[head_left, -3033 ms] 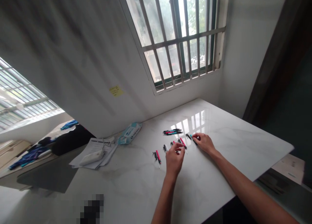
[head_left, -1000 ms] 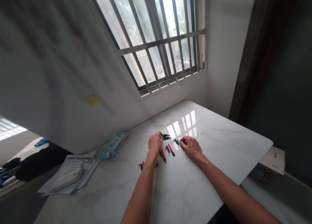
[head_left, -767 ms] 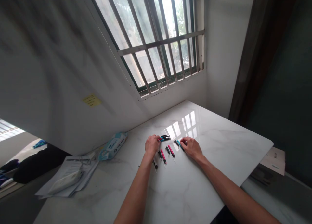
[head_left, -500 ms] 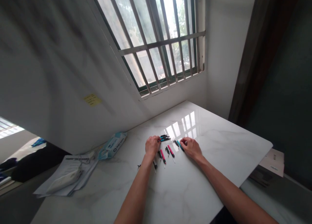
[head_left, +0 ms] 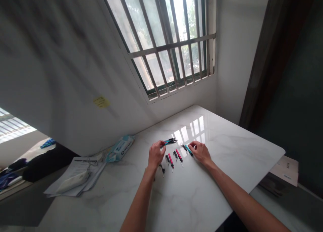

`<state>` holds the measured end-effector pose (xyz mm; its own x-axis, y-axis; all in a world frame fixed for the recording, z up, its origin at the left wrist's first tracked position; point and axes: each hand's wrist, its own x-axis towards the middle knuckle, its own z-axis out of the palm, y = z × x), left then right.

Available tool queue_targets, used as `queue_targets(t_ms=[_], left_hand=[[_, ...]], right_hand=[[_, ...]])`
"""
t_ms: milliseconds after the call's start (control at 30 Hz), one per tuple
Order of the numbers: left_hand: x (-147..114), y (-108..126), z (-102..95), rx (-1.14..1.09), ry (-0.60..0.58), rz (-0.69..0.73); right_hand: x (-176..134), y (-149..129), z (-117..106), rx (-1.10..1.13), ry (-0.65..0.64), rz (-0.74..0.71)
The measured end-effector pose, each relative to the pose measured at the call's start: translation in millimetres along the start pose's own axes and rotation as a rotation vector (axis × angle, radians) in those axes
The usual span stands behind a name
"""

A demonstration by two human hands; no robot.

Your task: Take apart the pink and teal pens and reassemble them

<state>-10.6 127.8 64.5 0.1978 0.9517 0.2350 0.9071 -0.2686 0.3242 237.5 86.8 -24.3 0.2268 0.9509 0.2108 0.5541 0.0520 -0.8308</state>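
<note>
My left hand (head_left: 156, 154) is closed, its thumb and fingertips pinching a pen (head_left: 165, 144) at the near end of a small group of black and blue pens (head_left: 172, 141). My right hand (head_left: 200, 152) rests on the table with curled fingers beside a teal pen barrel (head_left: 189, 150); whether it grips anything is hidden. A black pen part (head_left: 184, 147) lies along that barrel. Between my hands are two pink pen barrels (head_left: 179, 155) with black parts (head_left: 167, 158) and thin refills (head_left: 181, 164). Another black pen part (head_left: 163, 169) is partly behind my left wrist.
The white marbled table (head_left: 196, 195) meets the wall below a barred window (head_left: 174, 47). To the left lie a blue wipes pack (head_left: 120, 149) and papers (head_left: 75, 183) with a white pouch-like item (head_left: 73, 182) on top. A pale box (head_left: 286, 168) stands beyond the table's right edge.
My left hand has drawn slightly back toward me from the pen group, and one pen has shifted at its fingertips. My right hand stays by the teal barrel. The view has turned slightly left.
</note>
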Motion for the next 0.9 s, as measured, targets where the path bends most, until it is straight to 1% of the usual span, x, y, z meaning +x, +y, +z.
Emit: queue_targets(t_ms=[67,167,233,300,400,433,500,567,633,733,800,900], left_hand=[[-35,5,-6.1,-0.195,-0.002,-0.052],[-101,14,-4.5,-0.341,0.022,-0.148],[-143,19,1.2,-0.389,0.041,-0.213],[-177,23,7.4,-0.388,0.046,-0.265],[-212,24,13.9,-0.35,0.033,-0.331],[-219,24,15.1,-0.321,0.02,-0.348],[-230,24,16.5,-0.251,-0.004,-0.364],[-235,25,16.9,-0.184,-0.029,-0.363],[-238,26,17.3,-0.133,-0.062,-0.349],[-240,27,18.9,-0.087,-0.097,-0.311],[-240,27,20.8,-0.078,-0.108,-0.285],[-240,25,23.5,-0.077,-0.137,-0.255]], right_hand=[[0,0,0,0.014,0.009,0.009],[-1,0,-1,0.042,0.028,0.021],[-2,-1,-5,0.081,0.031,0.009],[-4,-4,-10,0.121,0.034,-0.015],[-16,-16,-16,0.171,-0.012,-0.04],[-24,-23,-16,0.19,-0.059,-0.049],[-45,-38,-12,0.232,-0.203,-0.083],[-71,-55,-5,0.252,-0.359,-0.139],[-96,-71,2,0.221,-0.453,-0.186],[-122,-88,12,0.16,-0.475,-0.196],[-130,-94,16,0.143,-0.467,-0.176],[-133,-96,18,0.18,-0.466,-0.161]])
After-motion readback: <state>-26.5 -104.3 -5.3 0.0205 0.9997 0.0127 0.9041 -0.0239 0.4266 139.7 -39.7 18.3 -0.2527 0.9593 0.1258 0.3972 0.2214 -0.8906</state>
